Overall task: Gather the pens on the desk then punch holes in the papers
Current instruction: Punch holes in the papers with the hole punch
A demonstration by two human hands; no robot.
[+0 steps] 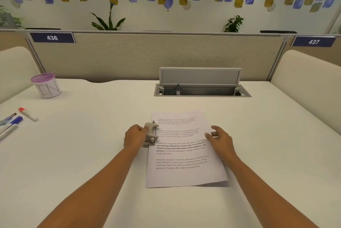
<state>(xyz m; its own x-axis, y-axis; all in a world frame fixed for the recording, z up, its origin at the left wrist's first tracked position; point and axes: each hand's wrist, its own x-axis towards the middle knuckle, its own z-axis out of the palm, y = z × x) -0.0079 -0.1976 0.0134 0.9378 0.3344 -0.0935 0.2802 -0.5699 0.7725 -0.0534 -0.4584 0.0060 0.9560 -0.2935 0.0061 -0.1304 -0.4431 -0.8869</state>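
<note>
Head view: punch (151,134) sits over the paper (184,154)'s left edge, upper-middle. Left hand (135,136) is left of the paper, curled round the punch's lever side and holding it. Right hand (220,140) rests on the paper's right edge, fingers (215,128) loosely spread, holding nothing.

To punch clean: pin the sheet flat, seat the edge fully in the slot, square it, press straight down. Can't see slot depth.

Paper: white, four text blocks, near right corner slightly lifted. Pens (10,124) and marker (28,114) lie loose far left of the paper, cup (46,85) beyond them. Gathering looks undone.
</note>
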